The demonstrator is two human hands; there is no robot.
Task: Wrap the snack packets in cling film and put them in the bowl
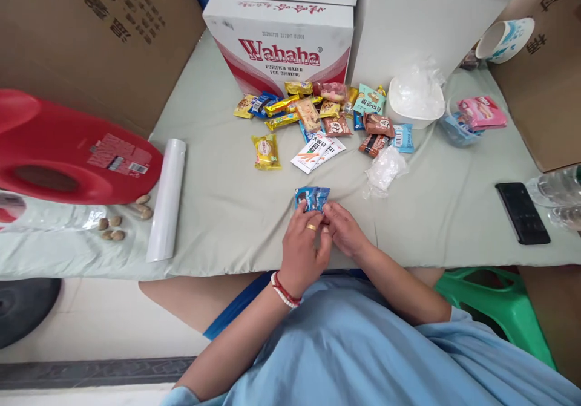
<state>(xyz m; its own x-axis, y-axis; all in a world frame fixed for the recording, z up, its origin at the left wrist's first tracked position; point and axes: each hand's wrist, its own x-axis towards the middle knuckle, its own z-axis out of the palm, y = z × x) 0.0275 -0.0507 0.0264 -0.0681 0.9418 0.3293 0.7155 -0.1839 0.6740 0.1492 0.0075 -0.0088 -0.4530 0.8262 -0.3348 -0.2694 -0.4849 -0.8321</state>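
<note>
Near the front edge of the cloth-covered table, a small blue snack packet [313,196] is held between both hands. My left hand [305,242], with a ring and a red and white bracelet, is closed on its left and lower side. On the packet's right edge, my right hand [344,229] pinches with thumb and finger. Just beyond lie white snack sachets [313,153] and a yellow wrapped snack [267,152]. Behind them is a heap of wrapped snacks, among them a brown packet [379,124] and a teal packet [369,100].
A Wahaha carton [284,46] stands at the back. On the right are a white bowl [399,115] with plastic bags, a blue container [458,130], a phone [521,212] and bottles [556,187]. Leftward lie a plastic roll [167,200] and a red jug [77,152].
</note>
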